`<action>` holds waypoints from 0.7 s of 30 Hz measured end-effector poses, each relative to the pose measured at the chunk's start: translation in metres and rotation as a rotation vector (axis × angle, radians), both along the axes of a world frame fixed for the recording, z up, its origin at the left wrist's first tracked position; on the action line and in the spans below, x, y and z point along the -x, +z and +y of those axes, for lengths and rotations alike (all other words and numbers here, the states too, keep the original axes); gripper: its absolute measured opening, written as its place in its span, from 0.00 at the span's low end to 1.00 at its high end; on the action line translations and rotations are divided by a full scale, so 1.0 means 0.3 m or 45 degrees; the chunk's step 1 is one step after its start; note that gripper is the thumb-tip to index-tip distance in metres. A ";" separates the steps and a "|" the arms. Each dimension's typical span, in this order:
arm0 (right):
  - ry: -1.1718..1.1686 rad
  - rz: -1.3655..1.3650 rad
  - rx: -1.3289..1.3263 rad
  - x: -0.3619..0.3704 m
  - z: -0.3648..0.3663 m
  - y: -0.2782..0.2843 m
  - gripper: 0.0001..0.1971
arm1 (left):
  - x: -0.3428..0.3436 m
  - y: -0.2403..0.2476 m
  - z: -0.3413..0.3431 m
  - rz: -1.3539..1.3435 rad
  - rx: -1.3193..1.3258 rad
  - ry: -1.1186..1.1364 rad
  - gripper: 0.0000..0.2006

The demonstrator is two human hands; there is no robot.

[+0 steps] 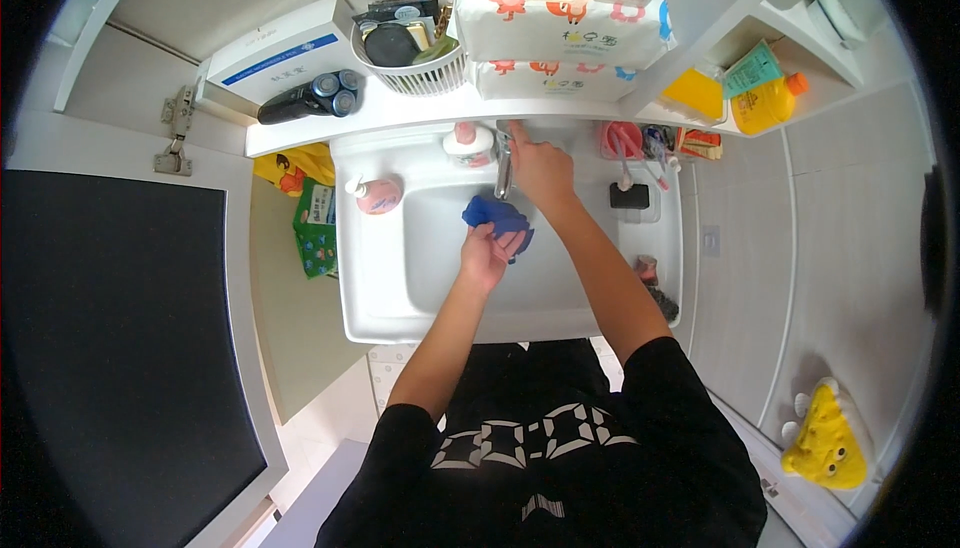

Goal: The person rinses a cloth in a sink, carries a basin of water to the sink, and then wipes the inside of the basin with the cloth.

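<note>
Over the white sink [375,278], my left hand [486,260] holds a crumpled blue cloth [492,212], palm up, the thumb pressed onto the fabric. The cloth sits just below the spout of the chrome faucet [503,176]. My right hand [542,172] reaches to the top of that faucet, its fingers at the handle, partly hidden behind the hand itself. Whether water runs cannot be made out. A white pump bottle [469,145] stands left of the faucet, and a pink pump bottle [379,196] is on the sink's left ledge.
A shelf above holds an electric shaver [310,96], a white basket [425,78] of small items and tissue packs [560,23]. On the right ledge are a pink cup [620,138] and a black block [629,195]. An open cabinet door [235,278] stands at the left.
</note>
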State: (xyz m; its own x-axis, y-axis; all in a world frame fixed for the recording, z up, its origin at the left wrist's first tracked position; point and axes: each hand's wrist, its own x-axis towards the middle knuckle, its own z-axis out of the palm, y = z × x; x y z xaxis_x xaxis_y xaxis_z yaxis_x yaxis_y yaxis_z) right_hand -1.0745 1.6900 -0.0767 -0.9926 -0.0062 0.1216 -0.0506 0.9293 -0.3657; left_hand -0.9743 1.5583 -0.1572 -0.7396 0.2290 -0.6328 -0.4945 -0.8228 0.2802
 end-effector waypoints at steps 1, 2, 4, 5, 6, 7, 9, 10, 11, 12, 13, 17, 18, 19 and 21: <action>-0.003 -0.011 0.000 0.000 0.001 0.001 0.19 | 0.001 0.002 0.002 0.002 -0.007 -0.005 0.12; -0.005 -0.022 -0.001 0.001 0.002 0.002 0.19 | 0.002 0.005 0.004 0.004 -0.007 -0.005 0.12; -0.006 -0.012 0.007 0.002 0.004 0.002 0.19 | 0.003 0.014 0.009 -0.023 0.012 -0.005 0.11; -0.008 -0.003 0.015 0.002 0.006 0.001 0.18 | 0.004 0.020 0.012 -0.024 0.011 -0.008 0.11; -0.011 -0.004 0.014 0.002 0.009 -0.001 0.18 | 0.004 0.026 0.015 -0.023 0.025 -0.009 0.11; -0.010 -0.016 0.011 0.003 0.007 0.004 0.19 | 0.003 0.029 0.016 -0.023 0.040 -0.005 0.10; -0.009 -0.028 0.008 0.003 0.004 0.011 0.19 | 0.002 0.035 0.018 -0.026 0.057 -0.003 0.10; -0.003 -0.034 0.011 0.004 0.005 0.013 0.19 | 0.001 0.034 0.019 -0.027 0.073 -0.004 0.10; 0.003 -0.040 0.014 0.004 0.006 0.014 0.20 | 0.001 0.033 0.020 -0.027 0.073 -0.005 0.10; 0.002 -0.040 0.014 0.005 0.006 0.015 0.20 | 0.000 0.033 0.021 -0.030 0.069 -0.004 0.09; 0.002 -0.048 0.019 0.007 0.007 0.016 0.20 | 0.001 0.031 0.022 -0.032 0.065 -0.002 0.09; -0.005 -0.100 0.042 0.014 0.003 0.018 0.20 | 0.004 0.022 0.021 -0.034 0.074 0.001 0.08; -0.004 -0.097 0.041 0.015 0.001 0.018 0.20 | 0.007 0.019 0.020 -0.049 0.087 0.005 0.08; -0.006 -0.092 0.040 0.014 0.000 0.016 0.20 | 0.009 0.021 0.021 -0.065 0.101 0.007 0.08; -0.009 -0.084 0.039 0.015 0.001 0.012 0.20 | 0.010 0.025 0.024 -0.086 0.112 0.009 0.08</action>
